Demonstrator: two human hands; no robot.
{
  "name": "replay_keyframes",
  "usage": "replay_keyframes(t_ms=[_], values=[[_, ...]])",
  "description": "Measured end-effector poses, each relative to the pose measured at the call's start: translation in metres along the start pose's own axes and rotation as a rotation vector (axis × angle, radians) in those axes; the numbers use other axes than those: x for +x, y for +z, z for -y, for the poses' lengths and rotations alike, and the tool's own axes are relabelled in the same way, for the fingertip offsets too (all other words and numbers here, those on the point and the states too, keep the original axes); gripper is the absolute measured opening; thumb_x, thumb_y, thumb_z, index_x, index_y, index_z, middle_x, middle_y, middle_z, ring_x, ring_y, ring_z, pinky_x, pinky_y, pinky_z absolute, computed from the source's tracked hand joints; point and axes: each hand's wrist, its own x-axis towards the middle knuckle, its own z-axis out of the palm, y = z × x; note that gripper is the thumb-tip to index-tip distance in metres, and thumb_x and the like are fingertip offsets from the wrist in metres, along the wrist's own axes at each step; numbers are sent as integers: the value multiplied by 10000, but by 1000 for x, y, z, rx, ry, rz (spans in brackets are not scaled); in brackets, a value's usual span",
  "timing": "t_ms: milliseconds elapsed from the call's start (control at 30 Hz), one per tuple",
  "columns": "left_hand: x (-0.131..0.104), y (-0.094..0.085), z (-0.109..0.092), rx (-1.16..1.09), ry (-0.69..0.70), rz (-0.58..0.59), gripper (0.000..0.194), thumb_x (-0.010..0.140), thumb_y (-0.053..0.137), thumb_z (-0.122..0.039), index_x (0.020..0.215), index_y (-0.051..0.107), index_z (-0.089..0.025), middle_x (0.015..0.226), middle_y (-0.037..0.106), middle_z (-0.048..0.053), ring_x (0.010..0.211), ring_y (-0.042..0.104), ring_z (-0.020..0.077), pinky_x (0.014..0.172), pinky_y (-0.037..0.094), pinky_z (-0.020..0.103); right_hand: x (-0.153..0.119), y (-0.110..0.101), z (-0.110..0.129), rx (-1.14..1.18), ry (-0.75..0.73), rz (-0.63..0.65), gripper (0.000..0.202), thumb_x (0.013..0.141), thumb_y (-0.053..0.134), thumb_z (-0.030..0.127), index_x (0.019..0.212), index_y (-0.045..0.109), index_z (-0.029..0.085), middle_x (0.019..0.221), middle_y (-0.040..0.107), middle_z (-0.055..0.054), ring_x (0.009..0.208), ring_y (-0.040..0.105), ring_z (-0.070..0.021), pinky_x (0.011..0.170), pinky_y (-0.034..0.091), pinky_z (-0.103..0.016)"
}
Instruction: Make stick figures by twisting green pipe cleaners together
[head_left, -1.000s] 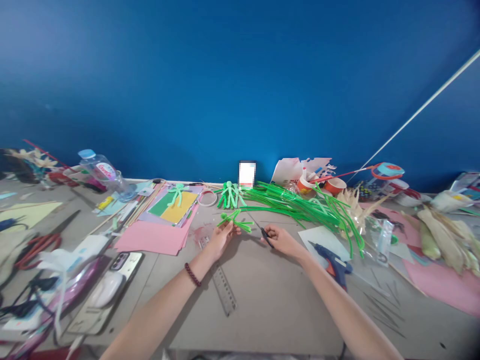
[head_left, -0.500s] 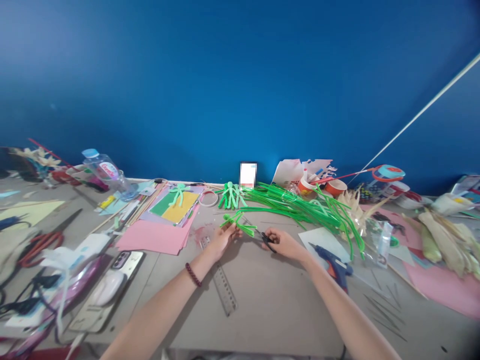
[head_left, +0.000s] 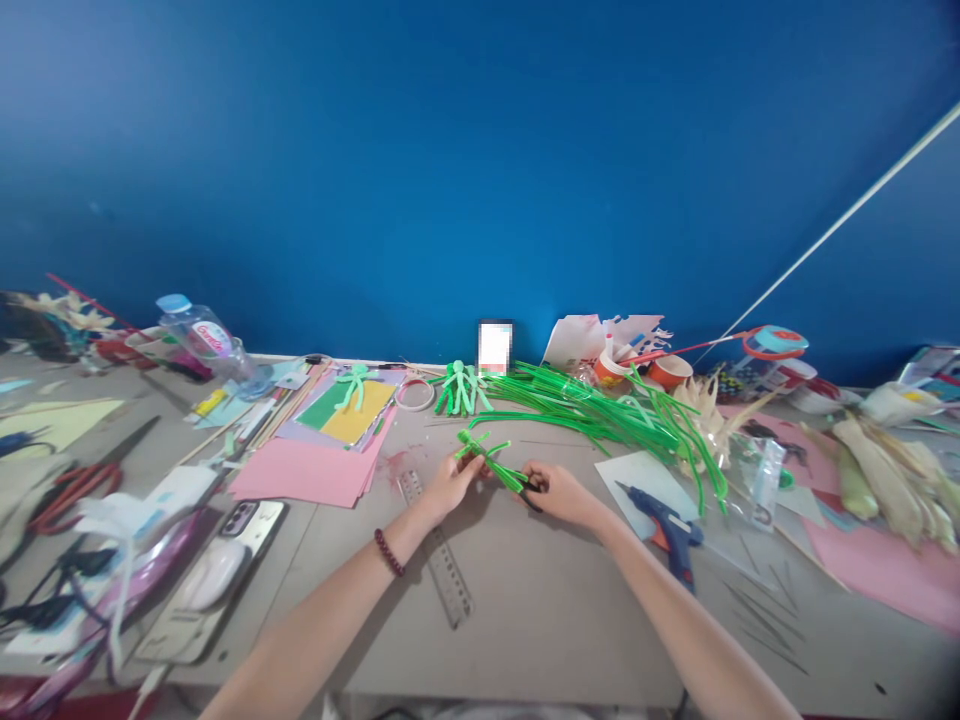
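Observation:
Near the middle of the table, my left hand [head_left: 456,482] pinches a green pipe-cleaner figure [head_left: 491,456], whose long strands point right. My right hand [head_left: 553,492] is closed on a small dark tool [head_left: 531,496], apparently pliers or scissors, right at the ends of those strands. Its jaws are hard to make out. Behind my hands stand several green pipe-cleaner figures [head_left: 459,388], left of a long pile of green pipe cleaners [head_left: 600,405]. Another pale green figure [head_left: 351,388] lies on the coloured sheets.
A clear ruler [head_left: 448,580] lies beside my left forearm. Pink paper [head_left: 304,472], a phone [head_left: 191,600] and a bottle [head_left: 206,340] are at left. At right are a blue glue gun [head_left: 666,525], cut wires [head_left: 765,620] and dried husks [head_left: 874,480].
The green figure has turned in my left hand so its strands slant down to the right. The dark tool in my right hand now meets their ends.

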Motion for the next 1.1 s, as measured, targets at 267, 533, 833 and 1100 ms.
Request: replay_keyframes(t_ms=[267,533,833,1100], values=[[2,-1,4,21,25,-5,294,733,655,-439,685,603,-154,654,631,28,653,581,152,657,456,271,0,8,-4,-1,-1,-2,266,717,586,415,633,549,166,517,499,37,481,403,-82,454,272,-197],[2,0,7,78,55,-5,306,739,639,-441,654,568,-156,611,593,11,604,559,135,632,451,266,-1,8,-4,-28,40,6,385,688,607,500,535,482,170,463,403,53,449,312,-66,428,218,-198],[1,0,7,103,42,-4,304,725,643,-443,663,568,-155,607,602,16,593,563,138,627,450,269,-2,4,-4,7,74,69,389,702,581,505,539,550,153,459,410,39,441,311,-70,417,214,-206],[1,1,6,31,6,-32,315,680,686,-452,660,566,-161,606,607,19,600,584,152,637,467,284,-3,8,7,74,121,76,354,686,576,449,503,488,158,457,382,44,443,290,-66,413,217,-204]])
